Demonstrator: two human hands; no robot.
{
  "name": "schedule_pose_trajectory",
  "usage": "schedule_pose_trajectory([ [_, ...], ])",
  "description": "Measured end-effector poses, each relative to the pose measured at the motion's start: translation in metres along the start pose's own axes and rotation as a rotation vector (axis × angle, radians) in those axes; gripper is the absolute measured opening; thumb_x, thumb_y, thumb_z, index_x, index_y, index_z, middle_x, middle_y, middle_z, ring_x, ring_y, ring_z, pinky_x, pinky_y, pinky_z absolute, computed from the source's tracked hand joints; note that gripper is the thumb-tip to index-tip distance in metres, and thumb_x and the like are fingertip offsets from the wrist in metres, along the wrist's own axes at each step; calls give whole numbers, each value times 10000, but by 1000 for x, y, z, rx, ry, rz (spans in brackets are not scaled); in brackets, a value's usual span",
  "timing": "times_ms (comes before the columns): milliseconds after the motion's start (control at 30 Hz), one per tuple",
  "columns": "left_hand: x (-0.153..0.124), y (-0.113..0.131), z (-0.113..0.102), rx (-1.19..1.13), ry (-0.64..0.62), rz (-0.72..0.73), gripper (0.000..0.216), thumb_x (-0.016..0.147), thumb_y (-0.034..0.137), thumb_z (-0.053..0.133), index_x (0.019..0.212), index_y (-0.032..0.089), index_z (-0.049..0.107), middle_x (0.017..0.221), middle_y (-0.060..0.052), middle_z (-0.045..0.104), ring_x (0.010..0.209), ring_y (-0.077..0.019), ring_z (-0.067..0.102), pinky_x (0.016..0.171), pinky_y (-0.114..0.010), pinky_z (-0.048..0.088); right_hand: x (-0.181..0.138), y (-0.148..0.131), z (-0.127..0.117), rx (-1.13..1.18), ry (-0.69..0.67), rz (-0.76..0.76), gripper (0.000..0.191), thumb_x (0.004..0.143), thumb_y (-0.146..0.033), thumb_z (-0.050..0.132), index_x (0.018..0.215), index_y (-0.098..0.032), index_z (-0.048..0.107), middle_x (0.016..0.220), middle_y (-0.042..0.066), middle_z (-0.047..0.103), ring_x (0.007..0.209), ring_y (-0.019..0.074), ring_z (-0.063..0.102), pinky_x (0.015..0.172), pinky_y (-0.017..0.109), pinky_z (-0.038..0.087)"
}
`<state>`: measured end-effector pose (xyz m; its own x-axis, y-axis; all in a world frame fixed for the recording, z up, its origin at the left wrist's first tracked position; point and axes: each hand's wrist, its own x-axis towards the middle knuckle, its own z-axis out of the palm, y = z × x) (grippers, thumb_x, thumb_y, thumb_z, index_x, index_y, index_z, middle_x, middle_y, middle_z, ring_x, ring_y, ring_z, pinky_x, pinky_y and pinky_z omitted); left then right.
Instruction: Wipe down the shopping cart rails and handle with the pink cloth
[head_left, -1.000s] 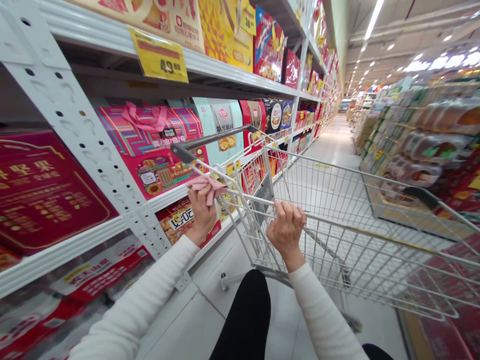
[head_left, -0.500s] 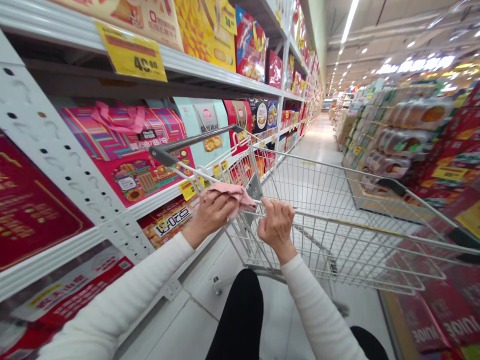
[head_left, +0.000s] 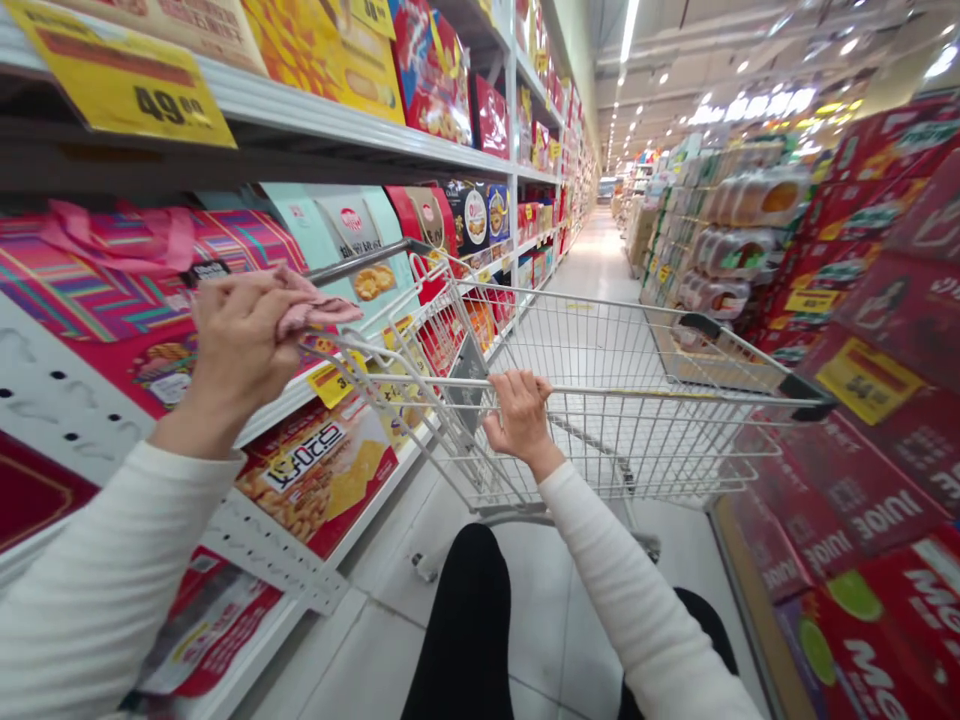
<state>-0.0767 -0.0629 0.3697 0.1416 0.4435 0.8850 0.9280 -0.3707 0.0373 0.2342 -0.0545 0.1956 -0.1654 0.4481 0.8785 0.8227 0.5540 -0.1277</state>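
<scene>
A wire shopping cart (head_left: 600, 400) stands sideways before me, its push handle (head_left: 367, 262) toward the shelf on the left. My left hand (head_left: 247, 325) is closed around a pink cloth (head_left: 311, 303) at the near end of that handle; the cloth and hand cover the handle's end. Fingers of my right hand (head_left: 519, 412) are wrapped over the cart's near top rail, close to the middle of the cart's side. The cart's basket shows only wire mesh and the floor beneath it.
On the left, shelves (head_left: 442, 150) hold boxed gift packs, with yellow price tags (head_left: 142, 85) along the edges. Stacked red drink cartons (head_left: 847, 520) stand close on the right. Wrapped bottle packs (head_left: 739, 235) rise beyond the cart. A tiled aisle (head_left: 592, 240) runs ahead.
My left hand has moved left with the pink cloth, from the near side rail to the handle's end. My right hand still grips the rail. The view has shifted.
</scene>
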Motion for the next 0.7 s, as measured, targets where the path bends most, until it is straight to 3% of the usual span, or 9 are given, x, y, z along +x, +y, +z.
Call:
schedule_pose_trajectory([
  [67,1,-4,-4,68,-32,72,276,857,365,574,1023,191,709,1162,-67,700,1171,-262,551,1131,-534,302,0,7,0,22,6,13,411,662,-228,495,1057,-176,599,915,45,576,952,242,484,894,384,276],
  [267,4,-5,-7,114,-96,85,349,899,455,576,1067,165,673,1205,-86,672,1169,-278,535,1115,-542,293,3,32,0,81,23,15,367,667,-233,465,1009,-183,588,879,41,567,930,242,494,882,385,275],
  [467,19,17,-6,116,-205,148,458,951,559,472,1054,166,683,1144,-80,692,1104,-245,563,1113,-500,293,10,61,3,142,32,58,290,666,-221,457,932,-199,569,813,28,540,884,242,491,868,383,278],
  [700,33,42,-7,81,-270,90,371,937,488,522,1091,191,683,1196,-90,677,1174,-237,532,1127,-445,310,15,89,11,174,24,114,287,654,-201,465,930,-225,541,835,34,543,898,257,487,894,408,298],
])
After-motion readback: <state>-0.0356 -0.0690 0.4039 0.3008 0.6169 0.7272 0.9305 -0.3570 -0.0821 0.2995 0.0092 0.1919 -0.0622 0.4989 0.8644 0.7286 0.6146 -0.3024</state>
